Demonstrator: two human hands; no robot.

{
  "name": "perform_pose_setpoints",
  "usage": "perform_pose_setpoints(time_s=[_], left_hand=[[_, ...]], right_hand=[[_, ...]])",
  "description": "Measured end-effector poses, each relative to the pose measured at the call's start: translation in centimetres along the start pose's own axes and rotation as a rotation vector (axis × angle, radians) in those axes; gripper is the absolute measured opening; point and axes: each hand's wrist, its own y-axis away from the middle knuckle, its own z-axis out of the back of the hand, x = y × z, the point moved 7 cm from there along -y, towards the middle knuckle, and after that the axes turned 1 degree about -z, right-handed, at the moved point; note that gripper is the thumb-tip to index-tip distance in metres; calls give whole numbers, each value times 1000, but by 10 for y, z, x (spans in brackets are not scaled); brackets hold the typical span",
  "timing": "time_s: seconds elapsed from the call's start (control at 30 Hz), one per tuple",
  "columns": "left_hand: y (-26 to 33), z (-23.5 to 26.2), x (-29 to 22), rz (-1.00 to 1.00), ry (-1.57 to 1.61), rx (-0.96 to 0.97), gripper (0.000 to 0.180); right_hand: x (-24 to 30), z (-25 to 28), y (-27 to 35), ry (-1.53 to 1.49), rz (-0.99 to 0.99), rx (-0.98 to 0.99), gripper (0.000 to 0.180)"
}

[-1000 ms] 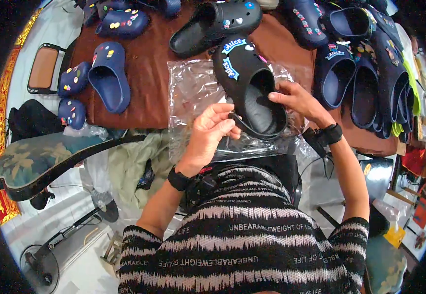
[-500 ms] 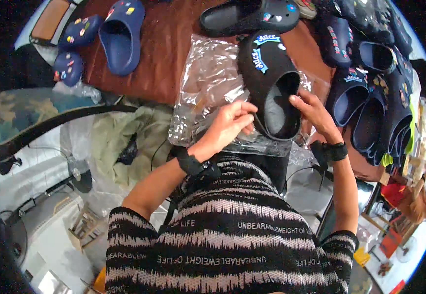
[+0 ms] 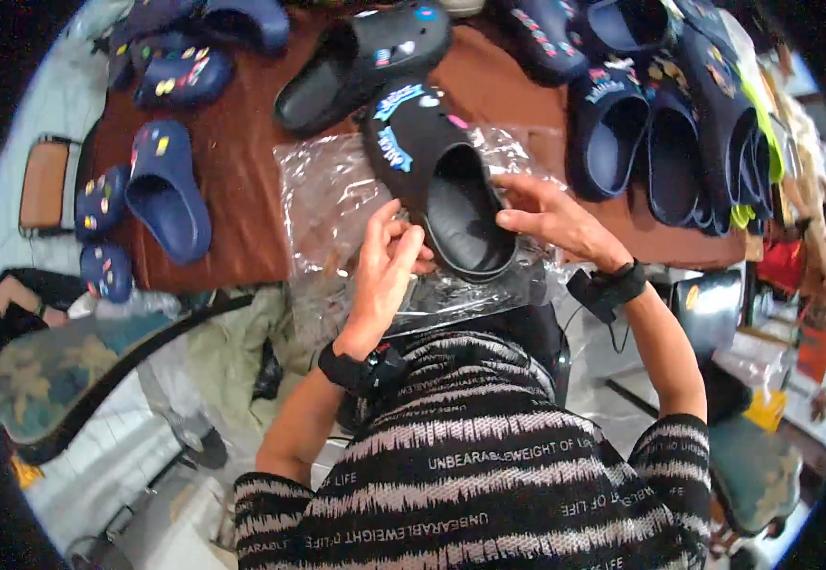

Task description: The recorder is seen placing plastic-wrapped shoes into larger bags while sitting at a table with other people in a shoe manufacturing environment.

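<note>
Head view: brown table [image 3: 242, 142] crowded with navy clogs [image 3: 161, 190]; near its front edge a black clog [image 3: 451, 190] lies on a clear plastic bag [image 3: 337, 199], seemingly not yet inside. Left hand [image 3: 384, 275] pinches its heel strap, right hand [image 3: 550, 214] grips its rim; bag opening unclear

— What carries everything here?
— A bench [image 3: 242, 228] under a reddish-brown cloth, lit evenly.
— And on the left side?
— A pale tiled floor [image 3: 99, 446], a chair with a camouflage-patterned seat [image 3: 42, 380] just off the bench edge, and a small brown-topped stool [image 3: 44, 185] further up.
— On the right?
— Clutter: a shiny metal pot [image 3: 717, 309], a yellow container [image 3: 764, 410].
</note>
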Motion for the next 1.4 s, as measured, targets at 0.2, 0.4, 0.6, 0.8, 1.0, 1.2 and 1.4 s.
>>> perform_pose_setpoints(time_s=[0.2, 0.4, 0.6, 0.8, 1.0, 1.2, 1.4], left_hand=[[-7, -5, -6, 20, -64, -35, 42], [0, -8, -6, 75, -105, -21, 40], [-2, -22, -16, 117, -171, -42, 32], [2, -9, -15, 113, -160, -52, 36], [0, -13, -16, 67, -269, -53, 37], [4, -8, -10, 81, -168, -43, 38], [0, -4, -13, -34, -80, 9, 39]], right_hand=[[-21, -5, 2, -276, 244, -82, 56], [-7, -12, 10, -249, 282, -143, 59], [-7, -9, 13, -221, 270, -169, 58], [0, -8, 12, -189, 313, -179, 55], [-26, 3, 5, -160, 243, -193, 44], [-13, 1, 8, -70, 228, -198, 43], [-3, 7, 4, 83, 197, -234, 37]])
